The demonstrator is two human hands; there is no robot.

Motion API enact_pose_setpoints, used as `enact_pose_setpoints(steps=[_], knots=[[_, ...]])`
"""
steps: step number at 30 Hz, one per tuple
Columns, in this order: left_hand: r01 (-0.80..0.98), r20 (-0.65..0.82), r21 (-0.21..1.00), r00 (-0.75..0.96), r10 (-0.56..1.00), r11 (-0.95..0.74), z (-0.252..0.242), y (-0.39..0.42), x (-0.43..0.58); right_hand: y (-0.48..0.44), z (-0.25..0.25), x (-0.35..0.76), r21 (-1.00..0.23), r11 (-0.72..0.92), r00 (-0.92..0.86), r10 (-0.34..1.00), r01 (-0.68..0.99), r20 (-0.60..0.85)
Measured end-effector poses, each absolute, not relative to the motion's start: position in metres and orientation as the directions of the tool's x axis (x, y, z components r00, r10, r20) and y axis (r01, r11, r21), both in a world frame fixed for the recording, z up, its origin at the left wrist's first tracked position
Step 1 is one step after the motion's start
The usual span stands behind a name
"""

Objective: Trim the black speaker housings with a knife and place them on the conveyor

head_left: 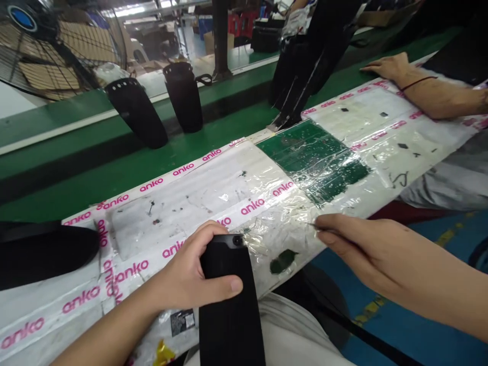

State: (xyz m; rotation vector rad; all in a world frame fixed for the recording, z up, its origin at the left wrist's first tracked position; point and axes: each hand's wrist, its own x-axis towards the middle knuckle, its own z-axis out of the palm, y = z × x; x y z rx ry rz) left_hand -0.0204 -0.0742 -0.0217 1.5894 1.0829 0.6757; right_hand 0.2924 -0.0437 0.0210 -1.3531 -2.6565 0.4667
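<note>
My left hand (190, 277) is wrapped round the upper end of a long black flat piece (231, 330), its thumb lying across the front. A small round dark fitting or hole shows at the piece's top right corner. The lower end runs out of view over my lap. To the right, my right hand (369, 249) pinches finger and thumb together at the bench edge. A thin dark tip sticks out of that pinch, too small to name. Below both hands' level, the white taped work surface (198, 203) carries pink "anko" lettering.
Black tapered pieces (183, 96) stand on the green conveyor belt (114, 168) beyond the bench. Another black piece (41, 249) lies at left. A co-worker's forearm (438, 96) rests at right. A fan (57, 46) stands at the back left.
</note>
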Motion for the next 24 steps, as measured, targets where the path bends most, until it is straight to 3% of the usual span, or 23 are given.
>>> enact_pose_setpoints(steps=[2,4,7,10,12,16,21,24], knots=[[0.489,-0.172,0.872,0.356,0.918,-0.027,-0.010,-0.078,-0.017,-0.056,0.018,0.291,-0.577,0.332,-0.438,0.897,0.746,-0.051],[0.590,-0.233,0.807,0.316,0.920,0.002,-0.001,-0.083,-0.014,-0.073,0.006,0.276,-0.786,0.140,-0.356,0.928,0.603,-0.108],[0.563,-0.225,0.826,0.369,0.902,-0.024,0.004,-0.085,-0.016,-0.096,-0.023,0.246,-0.927,-0.165,-0.381,0.877,0.336,-0.294],[0.504,-0.248,0.863,0.384,0.889,0.023,-0.001,-0.081,-0.024,-0.108,-0.045,0.237,-0.878,-0.461,-0.398,0.787,0.127,-0.471],[0.462,-0.285,0.883,0.375,0.882,0.089,-0.008,-0.077,-0.028,-0.110,-0.049,0.243,-0.815,-0.573,-0.362,0.743,0.092,-0.563],[0.353,-0.271,0.925,0.365,0.891,0.137,-0.022,-0.072,-0.033,-0.104,-0.036,0.254,-0.795,-0.597,-0.278,0.749,0.111,-0.602],[0.284,-0.280,0.945,0.435,0.856,0.165,-0.032,-0.067,-0.033,-0.098,-0.031,0.257,-0.823,-0.526,-0.332,0.753,0.216,-0.568],[0.273,-0.214,0.957,0.444,0.870,0.096,-0.034,-0.066,-0.026,-0.103,-0.041,0.262,-0.813,-0.564,-0.301,0.757,0.148,-0.580]])
